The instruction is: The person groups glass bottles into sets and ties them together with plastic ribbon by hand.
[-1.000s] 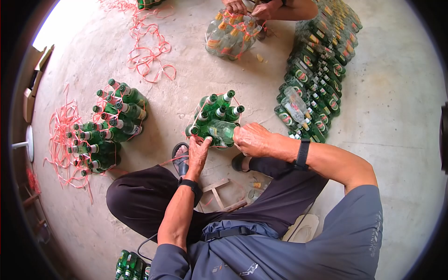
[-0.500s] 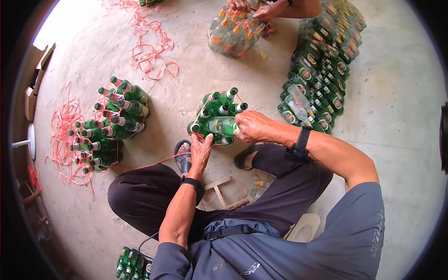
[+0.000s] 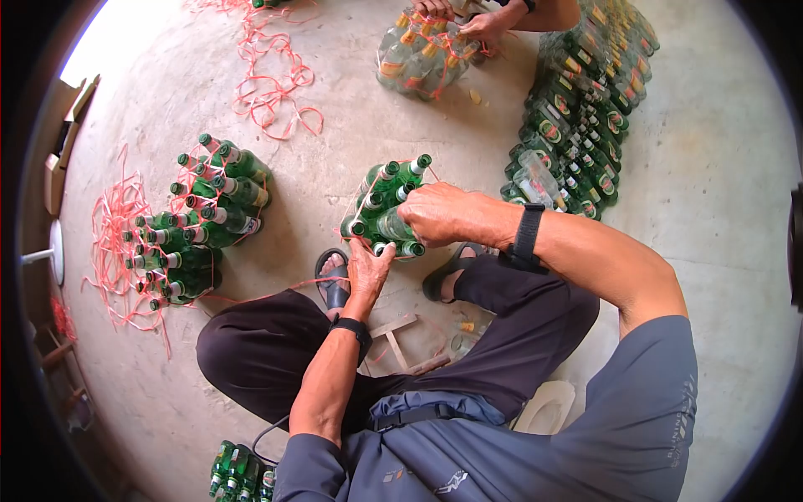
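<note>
A cluster of green glass bottles point(image 3: 383, 203) stands on the concrete floor between my feet, bound with thin red string. My right hand point(image 3: 442, 215) lies across the top of the cluster, fingers curled over the bottle necks. My left hand point(image 3: 365, 269) presses against the near side of the cluster at its base, gripping the string or a bottle; which one is unclear. A red string point(image 3: 276, 293) trails from there across my left knee.
Two tied bundles of green bottles point(image 3: 196, 217) lie at the left amid loose red string point(image 3: 109, 243). A long stack of green bottles point(image 3: 577, 109) runs along the right. Another person's hands point(image 3: 468, 17) work on a clear-bottle bundle point(image 3: 422, 58) at the top. More bottles point(image 3: 238, 473) sit beside my left hip.
My right hand has slid from the right side of the cluster up over its top. My left hand has stayed at the near side. The cluster has shifted slightly.
</note>
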`<move>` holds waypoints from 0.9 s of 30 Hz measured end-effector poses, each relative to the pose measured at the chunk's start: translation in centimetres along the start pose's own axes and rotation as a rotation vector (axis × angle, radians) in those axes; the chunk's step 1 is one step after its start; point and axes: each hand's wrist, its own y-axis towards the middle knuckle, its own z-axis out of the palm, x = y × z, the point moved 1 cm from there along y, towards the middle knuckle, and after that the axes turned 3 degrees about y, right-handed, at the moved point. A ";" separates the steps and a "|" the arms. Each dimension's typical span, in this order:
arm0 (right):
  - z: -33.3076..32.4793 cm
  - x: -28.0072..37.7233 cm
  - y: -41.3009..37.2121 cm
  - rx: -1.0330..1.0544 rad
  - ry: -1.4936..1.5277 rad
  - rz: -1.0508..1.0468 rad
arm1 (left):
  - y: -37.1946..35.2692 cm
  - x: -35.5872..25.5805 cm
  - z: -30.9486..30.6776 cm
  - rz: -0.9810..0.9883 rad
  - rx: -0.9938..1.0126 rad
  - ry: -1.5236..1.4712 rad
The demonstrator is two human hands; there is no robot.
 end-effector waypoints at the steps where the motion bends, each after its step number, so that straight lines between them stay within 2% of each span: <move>1: 0.1 0.2 -0.1 0.001 0.000 0.001 | 0.0 0.1 0.1 0.000 0.001 0.000; 5: 0.8 1.5 -0.2 0.018 -0.099 -0.119 | 0.0 -0.1 0.1 -0.012 0.013 -0.022; 9: 1.2 1.9 0.5 -0.081 -0.005 -0.066 | 0.3 0.4 0.6 0.023 -0.010 -0.061; 12: 1.1 1.5 1.2 -0.183 0.176 0.045 | 0.3 0.6 0.5 0.032 -0.014 -0.042; 15: 0.7 0.0 0.9 -0.156 0.141 0.028 | 0.4 0.7 0.4 0.091 -0.045 -0.085; 19: 1.1 -1.6 0.0 -0.029 0.065 -0.046 | 0.1 0.4 0.2 0.037 0.004 -0.069; 21: 1.3 -1.7 -0.4 -0.032 0.064 -0.046 | 0.1 0.5 0.4 0.042 -0.001 -0.053; 24: 1.3 -1.1 -0.6 -0.207 0.218 0.103 | 0.1 0.4 0.4 0.033 -0.010 -0.040; 27: 1.6 -1.1 0.6 -0.193 0.193 0.082 | 0.1 0.7 0.6 0.074 -0.050 -0.055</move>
